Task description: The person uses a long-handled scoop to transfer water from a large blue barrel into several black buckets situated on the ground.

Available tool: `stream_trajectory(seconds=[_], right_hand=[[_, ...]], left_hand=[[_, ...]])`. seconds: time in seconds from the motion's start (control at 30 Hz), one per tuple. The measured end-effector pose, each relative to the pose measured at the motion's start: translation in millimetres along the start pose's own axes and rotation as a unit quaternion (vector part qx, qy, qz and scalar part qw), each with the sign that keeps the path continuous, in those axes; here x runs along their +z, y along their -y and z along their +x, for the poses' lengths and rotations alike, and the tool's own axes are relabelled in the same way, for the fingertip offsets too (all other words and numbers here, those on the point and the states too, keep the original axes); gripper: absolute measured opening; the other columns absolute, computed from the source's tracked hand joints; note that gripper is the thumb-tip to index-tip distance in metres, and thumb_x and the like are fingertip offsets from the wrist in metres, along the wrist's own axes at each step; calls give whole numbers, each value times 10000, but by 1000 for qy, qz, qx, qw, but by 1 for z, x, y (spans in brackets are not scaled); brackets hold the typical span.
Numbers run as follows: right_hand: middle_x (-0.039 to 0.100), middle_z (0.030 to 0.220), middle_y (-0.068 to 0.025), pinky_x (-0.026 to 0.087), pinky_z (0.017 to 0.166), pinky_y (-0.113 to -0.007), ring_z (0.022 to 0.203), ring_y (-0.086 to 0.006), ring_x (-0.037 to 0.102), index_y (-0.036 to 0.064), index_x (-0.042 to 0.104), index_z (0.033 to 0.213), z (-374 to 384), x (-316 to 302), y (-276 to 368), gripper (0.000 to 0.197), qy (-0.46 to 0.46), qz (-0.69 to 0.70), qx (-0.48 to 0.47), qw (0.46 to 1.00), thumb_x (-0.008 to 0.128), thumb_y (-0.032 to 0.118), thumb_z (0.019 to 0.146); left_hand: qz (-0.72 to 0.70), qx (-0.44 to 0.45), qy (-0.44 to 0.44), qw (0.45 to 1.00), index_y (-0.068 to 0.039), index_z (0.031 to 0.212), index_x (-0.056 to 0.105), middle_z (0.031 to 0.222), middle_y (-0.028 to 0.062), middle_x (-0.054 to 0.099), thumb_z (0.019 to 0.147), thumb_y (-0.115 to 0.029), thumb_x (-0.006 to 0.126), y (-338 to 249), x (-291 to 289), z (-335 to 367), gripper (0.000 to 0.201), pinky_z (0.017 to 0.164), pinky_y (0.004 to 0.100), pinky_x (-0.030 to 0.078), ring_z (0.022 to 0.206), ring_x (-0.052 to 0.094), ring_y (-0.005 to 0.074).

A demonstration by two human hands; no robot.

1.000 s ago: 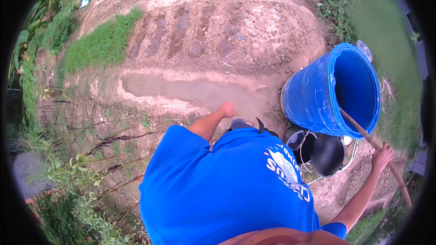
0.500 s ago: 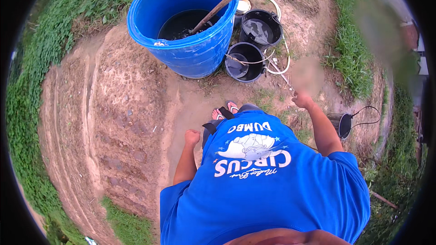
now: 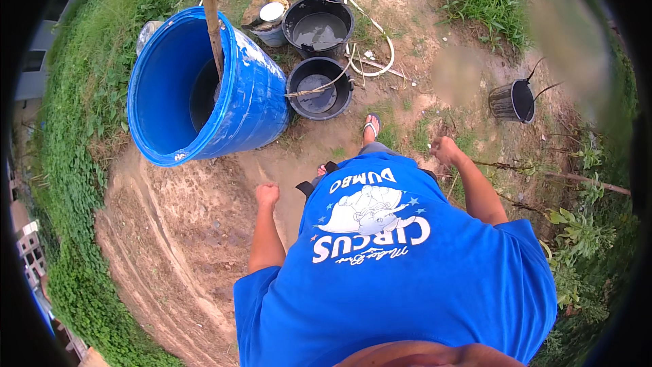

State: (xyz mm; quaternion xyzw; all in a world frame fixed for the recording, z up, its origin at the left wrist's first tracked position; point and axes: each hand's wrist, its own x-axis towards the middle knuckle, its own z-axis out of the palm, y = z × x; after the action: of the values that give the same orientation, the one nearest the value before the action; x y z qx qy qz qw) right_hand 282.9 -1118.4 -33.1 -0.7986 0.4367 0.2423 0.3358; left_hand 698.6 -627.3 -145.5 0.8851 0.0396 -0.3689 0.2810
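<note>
My left hand (image 3: 267, 194) hangs in a loose fist over bare soil, just below the big blue barrel (image 3: 261, 105), with nothing seen in it. On the other side, my right hand (image 3: 445, 151) is curled, and a tiny white thing, too small to name, shows at its fingertips. Neither hand touches the barrel or the buckets. A wooden pole (image 3: 210, 17) leans inside the barrel, which has dark liquid at the bottom. Beside it stand a black bucket (image 3: 296, 76) with a rope across it and a second black bucket (image 3: 293, 19), both holding some liquid.
A pale hose (image 3: 388, 41) loops on the ground past the buckets, near a white-lidded container (image 3: 273, 34). Further right, a black bucket (image 3: 506, 104) lies tipped. A thin stick (image 3: 587, 181) and leafy plants (image 3: 577, 231) are at my right. Green growth (image 3: 75, 231) borders the left.
The view has turned, so barrel and buckets sit further left and the tipped bucket comes nearer. One foot has stepped ahead. Both hands stay closed at my sides.
</note>
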Motion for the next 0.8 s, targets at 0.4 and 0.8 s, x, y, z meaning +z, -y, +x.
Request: stream_trajectory(seconds=[0.4,0.8], right_hand=[[669,914,-242,519,809,-453,913,-395,646,11,673,923,59,-87,-73,284,-76,38,-27,996,659,252,773],[673,900,-239,524,805,-440,903,-388,651,-2,677,837,-20,-63,-180,255,-173,183,211,945,667,239,755]], left_hand=[[111,144,130,975,34,850,696,744,119,694,798,-156,704,-249,147,-15,198,662,334,541,671,665,183],[224,167,183,943,9,850,685,701,110,666,823,-97,692,-401,216,27,110,492,310,521,535,622,183]])
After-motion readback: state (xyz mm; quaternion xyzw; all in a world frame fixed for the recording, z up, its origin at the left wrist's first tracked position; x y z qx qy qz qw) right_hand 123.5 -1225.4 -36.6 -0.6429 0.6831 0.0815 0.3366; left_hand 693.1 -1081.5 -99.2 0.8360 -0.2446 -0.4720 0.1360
